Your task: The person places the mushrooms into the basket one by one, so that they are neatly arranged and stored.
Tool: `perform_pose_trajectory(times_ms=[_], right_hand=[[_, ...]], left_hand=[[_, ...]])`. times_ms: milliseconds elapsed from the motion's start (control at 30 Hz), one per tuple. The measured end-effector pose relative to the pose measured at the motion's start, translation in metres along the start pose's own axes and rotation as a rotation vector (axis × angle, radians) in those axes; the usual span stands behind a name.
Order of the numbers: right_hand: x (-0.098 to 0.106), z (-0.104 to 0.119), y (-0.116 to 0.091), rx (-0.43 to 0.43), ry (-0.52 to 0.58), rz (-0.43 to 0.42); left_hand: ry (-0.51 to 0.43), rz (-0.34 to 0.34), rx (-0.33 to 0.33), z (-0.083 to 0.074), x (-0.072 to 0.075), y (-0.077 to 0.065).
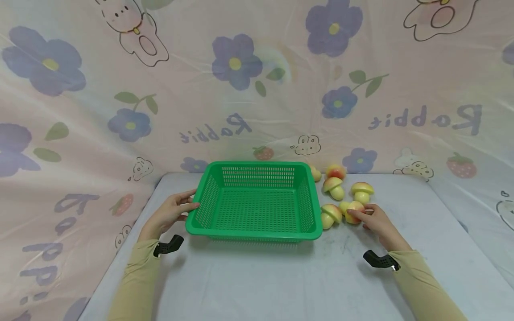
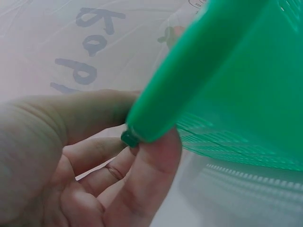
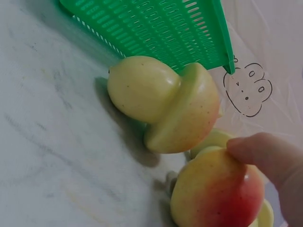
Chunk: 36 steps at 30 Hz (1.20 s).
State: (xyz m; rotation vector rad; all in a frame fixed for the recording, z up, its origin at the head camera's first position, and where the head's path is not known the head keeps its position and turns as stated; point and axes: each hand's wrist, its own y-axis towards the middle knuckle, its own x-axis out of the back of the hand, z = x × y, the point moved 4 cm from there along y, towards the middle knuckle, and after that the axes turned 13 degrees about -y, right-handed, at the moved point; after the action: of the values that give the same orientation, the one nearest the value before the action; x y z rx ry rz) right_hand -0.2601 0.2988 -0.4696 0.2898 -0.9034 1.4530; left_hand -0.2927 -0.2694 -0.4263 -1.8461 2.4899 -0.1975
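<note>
My left hand point(image 1: 169, 213) pinches the left rim of a green plastic basket point(image 1: 253, 235); in the left wrist view the rim point(image 2: 165, 94) lies between thumb and fingers. No contents show inside the basket. At its right, my right hand point(image 1: 379, 225) holds a yellow-and-red toy mushroom point(image 1: 355, 213) by its rounded cap. The right wrist view shows the thumb point(image 3: 258, 151) on that cap point(image 3: 218, 189), while the other fingers are out of sight there. Another toy mushroom point(image 3: 142, 90) lies on its side between the held one and the basket wall.
More toy mushrooms lie right of the basket: one tilted mushroom point(image 1: 333, 188), one with its cap up point(image 1: 362, 192), a red-capped one point(image 1: 336, 171) farther back and another point(image 1: 316, 174) partly hidden by the rim. A patterned cloth point(image 1: 273, 102) hangs behind the white table point(image 1: 249, 285).
</note>
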Motion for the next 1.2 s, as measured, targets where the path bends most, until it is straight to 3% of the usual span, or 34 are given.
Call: perform_pose_trajectory(times_ms=[433, 1200], right_hand=[[0.0008, -0.0013, 0.0012, 0.047, -0.012, 0.000], [0.0097, -0.0057, 0.0020, 0.198, -0.011, -0.001]], left_hand=[[0.007, -0.005, 0.023, 0.0053, 0.0020, -0.0007], [-0.033, -0.019, -0.003, 0.0059, 0.0004, 0.0000]])
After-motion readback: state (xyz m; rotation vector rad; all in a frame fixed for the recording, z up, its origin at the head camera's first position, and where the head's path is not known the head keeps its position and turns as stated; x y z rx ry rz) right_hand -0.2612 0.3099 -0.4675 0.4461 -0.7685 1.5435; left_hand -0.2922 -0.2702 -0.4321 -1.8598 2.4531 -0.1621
